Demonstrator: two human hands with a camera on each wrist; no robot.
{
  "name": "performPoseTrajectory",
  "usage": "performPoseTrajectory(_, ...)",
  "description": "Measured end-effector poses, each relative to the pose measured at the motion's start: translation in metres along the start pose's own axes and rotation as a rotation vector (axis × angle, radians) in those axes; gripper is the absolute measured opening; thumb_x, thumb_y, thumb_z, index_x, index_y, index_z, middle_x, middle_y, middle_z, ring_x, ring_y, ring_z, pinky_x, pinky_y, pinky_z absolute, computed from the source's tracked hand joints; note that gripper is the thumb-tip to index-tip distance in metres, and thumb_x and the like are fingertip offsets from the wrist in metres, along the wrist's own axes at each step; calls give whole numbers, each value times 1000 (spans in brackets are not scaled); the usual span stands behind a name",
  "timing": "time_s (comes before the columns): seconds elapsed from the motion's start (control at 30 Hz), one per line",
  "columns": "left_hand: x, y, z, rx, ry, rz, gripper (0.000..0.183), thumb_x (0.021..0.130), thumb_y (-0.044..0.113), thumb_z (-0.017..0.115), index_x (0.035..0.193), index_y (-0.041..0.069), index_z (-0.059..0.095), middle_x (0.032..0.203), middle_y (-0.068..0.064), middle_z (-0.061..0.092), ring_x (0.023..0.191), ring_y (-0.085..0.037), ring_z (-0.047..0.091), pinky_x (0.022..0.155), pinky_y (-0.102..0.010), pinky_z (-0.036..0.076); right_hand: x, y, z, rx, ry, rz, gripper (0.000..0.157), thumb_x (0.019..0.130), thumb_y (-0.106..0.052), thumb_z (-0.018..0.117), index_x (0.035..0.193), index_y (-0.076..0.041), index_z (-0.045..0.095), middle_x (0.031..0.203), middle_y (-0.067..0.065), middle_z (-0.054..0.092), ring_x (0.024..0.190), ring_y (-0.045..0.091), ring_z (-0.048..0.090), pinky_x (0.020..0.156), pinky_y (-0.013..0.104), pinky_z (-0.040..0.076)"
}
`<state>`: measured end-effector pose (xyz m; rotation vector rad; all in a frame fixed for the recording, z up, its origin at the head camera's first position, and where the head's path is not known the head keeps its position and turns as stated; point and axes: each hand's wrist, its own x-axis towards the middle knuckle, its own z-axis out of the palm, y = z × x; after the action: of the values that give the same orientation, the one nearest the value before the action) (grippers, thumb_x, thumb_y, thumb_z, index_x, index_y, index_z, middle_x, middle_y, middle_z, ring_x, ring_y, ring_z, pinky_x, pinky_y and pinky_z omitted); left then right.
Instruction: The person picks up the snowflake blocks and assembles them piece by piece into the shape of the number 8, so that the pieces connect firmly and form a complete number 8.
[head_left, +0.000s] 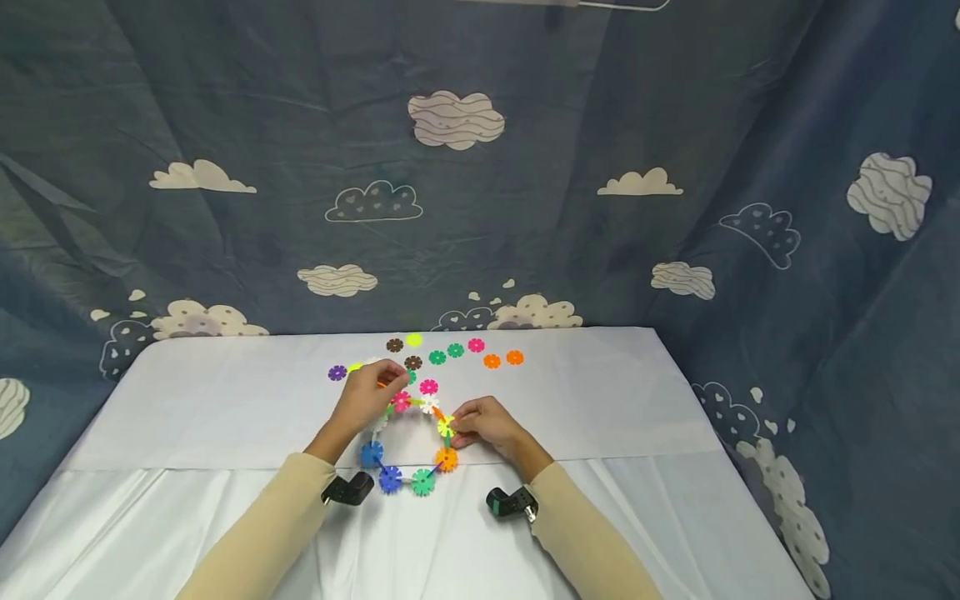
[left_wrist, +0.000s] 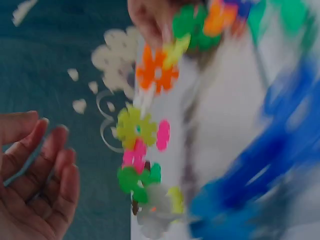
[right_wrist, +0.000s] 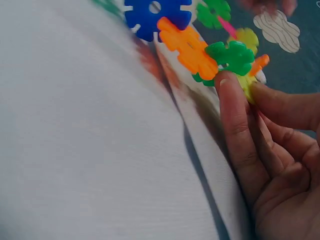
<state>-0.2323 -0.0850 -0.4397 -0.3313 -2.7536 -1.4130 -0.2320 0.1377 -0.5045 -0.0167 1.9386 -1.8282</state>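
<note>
A ring of interlocking plastic flower-shaped discs hangs upright in the head view, with a blue disc (head_left: 371, 454) on its left and a green disc (head_left: 422, 482) at the bottom. My right hand (head_left: 487, 423) pinches a yellow disc (right_wrist: 245, 90) on the ring's right side between thumb and index finger (right_wrist: 235, 115). That piece joins a green disc (right_wrist: 232, 59), followed by an orange disc (right_wrist: 187, 47). My left hand (head_left: 367, 398) is raised near the ring's upper left; in the left wrist view its fingers (left_wrist: 55, 180) curve loosely, with nothing between them.
Loose discs lie toward the back of the white-covered table (head_left: 225, 408), among them a purple one (head_left: 337, 372), a brown one (head_left: 394, 345) and an orange one (head_left: 514, 357). Behind the table hangs a dark curtain (head_left: 525, 225) with cloud prints.
</note>
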Motion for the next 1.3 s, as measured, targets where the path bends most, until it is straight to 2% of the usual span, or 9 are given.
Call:
performPoseTrajectory(0.07, -12, 4, 3, -26, -5, 20, 13, 93, 14, 65, 94, 2, 69, 84, -6, 70, 79, -21, 65, 71, -33, 53, 0, 1, 1, 34, 17, 10, 10, 90, 7, 59, 98, 11, 59, 72, 9, 65, 62, 15, 67, 64, 28, 58)
performPoseTrajectory(0.17, -28, 5, 13, -72, -91, -42, 16, 93, 15, 65, 97, 1, 70, 83, -4, 70, 77, -17, 64, 68, -30, 52, 1, 2, 3, 96, 22, 17, 7, 89, 7, 59, 96, 10, 58, 72, 10, 65, 62, 16, 68, 64, 28, 58)
performPoseTrajectory(0.23, -35, 0, 22, -130, -149, -131, 20, 93, 16, 63, 102, -1, 70, 88, -4, 70, 80, -16, 63, 72, -31, 53, 0, 3, 5, 132, 5, 18, 4, 90, 8, 57, 93, 8, 58, 71, 9, 65, 64, 17, 69, 65, 29, 58)
performPoseTrajectory(0.3, -38, -8, 30, -223, -166, -232, 24, 94, 15, 62, 107, -4, 67, 95, -7, 70, 86, -17, 64, 79, -32, 54, 0, 4, 9, 168, -25, 23, 3, 90, 8, 56, 91, 6, 57, 71, 9, 64, 65, 17, 69, 67, 29, 58)
performPoseTrajectory(0.47, -33, -19, 44, -560, -97, -407, 31, 96, 9, 57, 116, -14, 58, 112, -25, 64, 99, -27, 65, 93, -38, 51, -3, 5, 15, 218, -77, 40, 9, 90, 10, 55, 88, 2, 57, 72, 9, 65, 68, 18, 70, 71, 31, 58)
performPoseTrajectory(0.63, -24, -25, 51, -799, -22, -499, 28, 98, 3, 52, 119, -16, 53, 111, -24, 63, 95, -23, 63, 95, -38, 50, -2, 5, 22, 233, -76, 31, 9, 90, 11, 55, 88, 3, 56, 72, 9, 66, 68, 19, 70, 72, 32, 58)
performPoseTrajectory(0.8, -16, -26, 52, -858, 33, -534, 27, 99, 7, 52, 119, -11, 55, 103, -15, 63, 89, -17, 61, 93, -36, 51, -1, 2, 27, 240, -50, 22, 7, 90, 11, 56, 89, 4, 56, 73, 9, 66, 69, 19, 70, 73, 32, 58)
performPoseTrajectory(1.0, -9, -29, 53, -833, 45, -560, 26, 99, 10, 54, 116, -8, 58, 98, -12, 64, 85, -16, 61, 89, -33, 53, 0, 1, 32, 250, -50, 18, 10, 91, 11, 55, 87, 1, 57, 71, 8, 66, 69, 20, 70, 73, 32, 58)
performPoseTrajectory(1.3, -6, -28, 47, -721, 20, -492, 20, 97, 7, 56, 109, -9, 56, 99, -19, 67, 89, -23, 66, 86, -40, 55, 2, 0, 31, 195, -82, 13, 8, 88, 11, 58, 93, 5, 56, 74, 13, 68, 70, 20, 70, 70, 31, 58)
